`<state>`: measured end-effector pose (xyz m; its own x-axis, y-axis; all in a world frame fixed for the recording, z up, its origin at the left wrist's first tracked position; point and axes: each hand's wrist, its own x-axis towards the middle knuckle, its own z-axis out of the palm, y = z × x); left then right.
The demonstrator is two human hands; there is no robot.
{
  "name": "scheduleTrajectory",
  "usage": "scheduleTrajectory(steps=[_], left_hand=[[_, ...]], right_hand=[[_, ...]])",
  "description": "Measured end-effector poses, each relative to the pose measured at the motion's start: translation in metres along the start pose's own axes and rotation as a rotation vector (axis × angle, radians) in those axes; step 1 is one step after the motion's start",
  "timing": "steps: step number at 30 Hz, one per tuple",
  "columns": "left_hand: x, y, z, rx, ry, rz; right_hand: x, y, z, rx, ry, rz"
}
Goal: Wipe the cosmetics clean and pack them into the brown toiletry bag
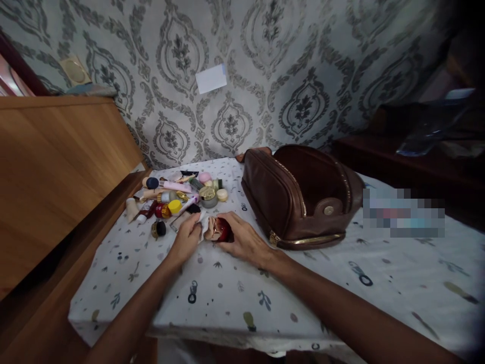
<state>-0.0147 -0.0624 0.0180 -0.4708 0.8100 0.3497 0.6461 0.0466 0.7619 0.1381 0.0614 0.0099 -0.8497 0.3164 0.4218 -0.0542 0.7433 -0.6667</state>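
Note:
Low over the printed cloth, my right hand point(244, 237) is closed around a small dark red container point(226, 231) with a shiny gold-beige top point(212, 229). It may be a jar or a bottle; my fingers cover part of it. A white wipe or tissue point(203, 222) is pinched in my left hand point(186, 236) and touches the container's top end. Just beyond my left hand lies a group of cosmetics, including a jar with a gold lid point(208, 196), a yellow-capped bottle point(175, 206) and a small dark pot point(158, 229).
A brown leather toiletry bag point(265, 194) stands unzipped to the right of my hands. The printed tablecloth point(227, 298) covers the surface. At the left rises a wooden cabinet point(64, 177); a patterned wall point(242, 116) closes off the back. Dark furniture point(379, 156) stands at right.

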Motion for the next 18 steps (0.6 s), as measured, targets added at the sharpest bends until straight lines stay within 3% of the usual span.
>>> scheduleTrajectory(steps=[7,18], left_hand=[[-0.0029,-0.0066,0.0024,-0.112,-0.017,-0.127],[-0.0033,-0.0022,0.0049,-0.235,-0.092,-0.093]], right_hand=[[0.003,0.0022,0.0007,0.103,0.143,0.06],[0.0092,0.0066,0.0077,0.401,0.194,0.304]])
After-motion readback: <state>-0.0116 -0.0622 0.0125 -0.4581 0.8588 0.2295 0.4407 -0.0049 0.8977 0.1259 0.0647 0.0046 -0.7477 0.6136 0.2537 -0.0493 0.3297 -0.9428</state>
